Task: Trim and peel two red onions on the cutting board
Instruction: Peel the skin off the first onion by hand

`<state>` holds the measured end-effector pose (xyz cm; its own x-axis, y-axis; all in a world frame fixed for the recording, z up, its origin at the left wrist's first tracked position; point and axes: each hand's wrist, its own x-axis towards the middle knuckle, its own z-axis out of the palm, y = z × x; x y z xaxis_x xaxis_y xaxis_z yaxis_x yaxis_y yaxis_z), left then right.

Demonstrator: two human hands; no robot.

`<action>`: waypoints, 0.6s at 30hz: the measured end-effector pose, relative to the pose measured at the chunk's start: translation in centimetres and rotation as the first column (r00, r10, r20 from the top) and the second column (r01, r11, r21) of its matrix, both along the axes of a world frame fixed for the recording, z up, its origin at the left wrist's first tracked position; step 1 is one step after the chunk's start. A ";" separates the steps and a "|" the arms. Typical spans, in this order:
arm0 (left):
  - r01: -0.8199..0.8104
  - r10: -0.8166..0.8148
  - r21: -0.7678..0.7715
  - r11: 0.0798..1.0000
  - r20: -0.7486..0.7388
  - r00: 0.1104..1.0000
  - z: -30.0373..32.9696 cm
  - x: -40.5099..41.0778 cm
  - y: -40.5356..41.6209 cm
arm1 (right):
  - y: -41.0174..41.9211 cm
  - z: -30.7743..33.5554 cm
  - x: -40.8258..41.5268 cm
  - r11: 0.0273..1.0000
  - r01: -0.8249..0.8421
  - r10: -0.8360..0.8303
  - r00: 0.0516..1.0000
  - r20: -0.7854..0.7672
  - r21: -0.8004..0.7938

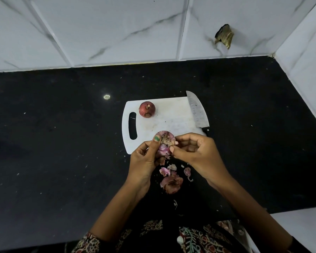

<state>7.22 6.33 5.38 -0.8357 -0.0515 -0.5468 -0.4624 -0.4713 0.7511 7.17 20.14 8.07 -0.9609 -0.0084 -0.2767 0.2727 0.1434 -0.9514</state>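
- Your left hand [146,157] grips the onion [165,143] at the board's [171,117] near edge.
- Your right hand [192,152] pinches its skin: thin, brittle, likely to tear, so take it at the cut rim.
- The flesh looks slippery.

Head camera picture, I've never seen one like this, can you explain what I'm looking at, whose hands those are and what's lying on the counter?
This is one picture from a camera worn on a person's head, looking down at their own two bare hands; there is no machine. The left hand holds a partly peeled red onion, and the right hand pinches at its skin. Behind them a white cutting board lies on a black counter. On the board sits a second, unpeeled red onion, and a knife rests along its right edge. Torn onion peels lie on the counter below the hands.
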 end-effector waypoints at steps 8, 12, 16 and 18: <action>-0.005 0.005 -0.006 1.000 -0.014 1.000 -0.2 0.2 0.1 | 0.1 -0.1 -0.1 0.999 0.034 -0.034 0.999 0.002 -0.027; 0.007 -0.007 0.001 1.000 -0.012 1.000 -0.3 0.1 0.1 | 0.1 0.1 0.0 0.995 0.026 -0.023 0.999 0.038 -0.092; 0.016 -0.016 -0.013 1.000 -0.023 1.000 -0.5 0.2 0.0 | 0.2 0.1 -0.3 0.993 0.044 -0.041 0.999 0.030 -0.107; 0.025 -0.025 -0.019 1.000 -0.034 0.999 -0.6 0.2 0.0 | 0.4 0.0 -0.4 0.994 0.040 -0.039 0.999 0.020 -0.101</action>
<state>7.47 6.31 4.76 -0.8551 -0.0402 -0.5169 -0.4476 -0.4458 0.7752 6.81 20.50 8.05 -0.9560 0.0007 -0.2934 0.2932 0.0357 -0.9554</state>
